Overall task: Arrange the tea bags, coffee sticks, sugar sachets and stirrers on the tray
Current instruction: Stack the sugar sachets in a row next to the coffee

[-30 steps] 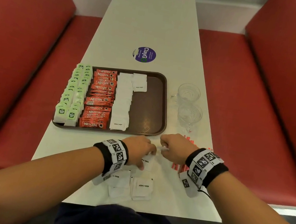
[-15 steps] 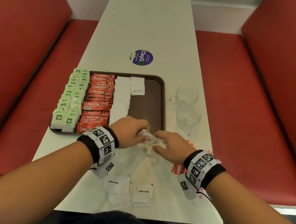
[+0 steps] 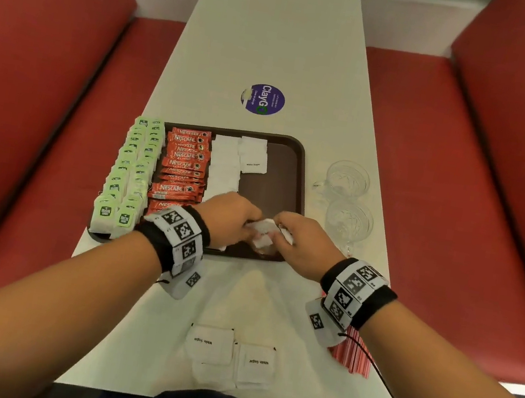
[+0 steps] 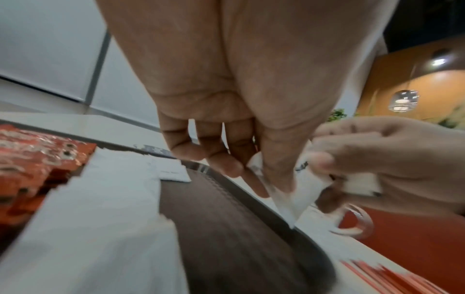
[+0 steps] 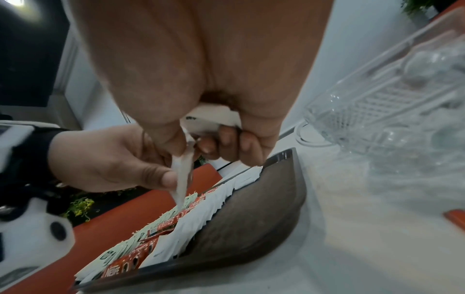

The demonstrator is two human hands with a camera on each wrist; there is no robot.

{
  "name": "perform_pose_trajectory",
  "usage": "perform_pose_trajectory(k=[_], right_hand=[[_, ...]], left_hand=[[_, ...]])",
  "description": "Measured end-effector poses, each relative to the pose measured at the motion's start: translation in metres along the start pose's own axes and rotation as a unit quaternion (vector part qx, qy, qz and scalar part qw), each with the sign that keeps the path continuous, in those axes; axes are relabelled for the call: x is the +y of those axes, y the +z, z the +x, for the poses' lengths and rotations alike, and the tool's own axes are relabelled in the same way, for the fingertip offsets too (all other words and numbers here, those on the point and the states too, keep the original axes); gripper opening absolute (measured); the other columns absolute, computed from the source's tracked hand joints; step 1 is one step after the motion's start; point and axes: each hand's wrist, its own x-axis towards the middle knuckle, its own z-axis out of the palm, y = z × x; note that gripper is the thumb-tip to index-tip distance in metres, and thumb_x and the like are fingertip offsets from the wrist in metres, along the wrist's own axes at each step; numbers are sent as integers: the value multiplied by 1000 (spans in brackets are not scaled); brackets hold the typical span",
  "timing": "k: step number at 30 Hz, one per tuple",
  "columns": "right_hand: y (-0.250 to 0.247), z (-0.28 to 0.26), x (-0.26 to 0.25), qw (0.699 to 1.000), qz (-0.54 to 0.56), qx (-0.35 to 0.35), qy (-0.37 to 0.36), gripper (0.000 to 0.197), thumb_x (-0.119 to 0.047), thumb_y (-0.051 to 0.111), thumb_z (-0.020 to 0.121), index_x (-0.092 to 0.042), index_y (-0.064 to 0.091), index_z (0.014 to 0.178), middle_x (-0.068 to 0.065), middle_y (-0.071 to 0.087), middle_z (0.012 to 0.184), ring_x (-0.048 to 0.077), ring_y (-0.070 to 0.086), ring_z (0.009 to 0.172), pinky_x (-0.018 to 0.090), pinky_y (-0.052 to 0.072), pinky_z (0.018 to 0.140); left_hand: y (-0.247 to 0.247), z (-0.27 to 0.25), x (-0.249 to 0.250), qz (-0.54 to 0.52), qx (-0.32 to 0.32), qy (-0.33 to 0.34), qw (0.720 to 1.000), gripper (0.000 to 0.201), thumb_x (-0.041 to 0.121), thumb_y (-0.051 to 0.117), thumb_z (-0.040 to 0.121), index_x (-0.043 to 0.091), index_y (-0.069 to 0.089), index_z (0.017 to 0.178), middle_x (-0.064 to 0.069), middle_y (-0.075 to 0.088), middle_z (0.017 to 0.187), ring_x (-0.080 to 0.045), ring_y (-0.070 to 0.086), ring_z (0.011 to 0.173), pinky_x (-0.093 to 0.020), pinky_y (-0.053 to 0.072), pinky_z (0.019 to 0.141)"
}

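Note:
A brown tray (image 3: 294, 183) holds rows of green tea bags (image 3: 128, 175), red coffee sticks (image 3: 184, 166) and white sugar sachets (image 3: 225, 166). Over its near right part both hands meet on a small bundle of white sugar sachets (image 3: 263, 233). My left hand (image 3: 234, 218) pinches the sachets (image 4: 284, 199) between thumb and fingers. My right hand (image 3: 302, 242) grips more sachets (image 5: 211, 117) in its curled fingers. Several loose sachets (image 3: 230, 357) lie near the table's front edge. Red stirrers (image 3: 353, 355) lie under my right wrist, partly hidden.
Two clear glass cups (image 3: 349, 198) stand just right of the tray. A round purple sticker (image 3: 262, 99) is on the white table (image 3: 279, 31) beyond the tray. Red bench seats flank the table on both sides.
Both hands have lifted a bundle of sachets from the table near the front and carried it forward over the tray's near right part.

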Motion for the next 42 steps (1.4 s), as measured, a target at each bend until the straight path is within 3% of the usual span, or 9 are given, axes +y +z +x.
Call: perform_pose_trajectory(k=[3,7,10,14,19,23,29,35,42], right_hand=[[-4,4,4,997,64,-10,36,12,-17,49,95,-14,41,102,6,56,79,18,47,62,37,42,58],[-5,10,6,997,55,-41,41,16,-10,50,91,-16,36,85,4,48,72,15,38,60,33,37,58],[-6,16,8,997,33,-48,41,24,-10,51,94,-21,39,77,0,50,71,15,42,62,31,36,58],[-6,21,9,996,39,-70,50,7,-14,52,96,-11,52,89,12,64,84,28,59,75,39,48,65],[1,23,15,994,27,-101,18,25,-16,52,99,-27,41,80,-6,49,72,7,44,62,22,36,57],[3,24,15,997,22,-73,-14,17,-18,55,98,-20,47,83,-9,47,75,3,44,67,15,36,60],[2,26,17,997,17,-73,17,8,-22,52,101,-14,51,100,0,57,86,16,55,77,34,49,70],[3,24,17,997,19,-72,33,6,-24,53,101,-19,50,101,-7,57,86,9,55,75,24,46,66],[-3,22,17,998,4,-49,46,5,-19,55,101,-15,55,104,2,66,94,14,66,81,38,57,72]], left_hand=[[-22,23,-27,10,39,-39,998,23,37,54,98,23,66,85,4,64,83,-17,59,78,-31,45,68],[-44,64,-55,58,54,-95,992,32,35,45,103,17,70,109,-6,69,105,-26,62,96,-38,49,85],[-54,94,-64,93,16,-113,989,34,40,48,101,17,72,107,-7,68,104,-27,62,97,-34,47,81],[-58,127,-70,124,-31,-133,983,32,43,60,95,19,72,114,-5,68,112,-26,62,103,-38,52,89],[-56,149,-79,127,-33,-177,975,34,45,72,86,22,73,110,0,69,113,-24,62,104,-36,53,87],[-58,153,-77,124,-21,-206,970,40,49,78,77,19,70,102,-2,70,100,-25,65,91,-39,56,84],[-55,152,-60,137,11,-135,981,33,36,66,90,12,64,112,-10,64,111,-30,61,103,-39,51,88],[-46,156,-36,135,-49,-86,986,28,34,67,91,13,68,110,-7,66,112,-26,60,108,-35,49,90],[-51,145,-33,120,-29,-67,990,26,34,64,92,13,69,107,-6,69,107,-24,62,102,-36,50,89]])
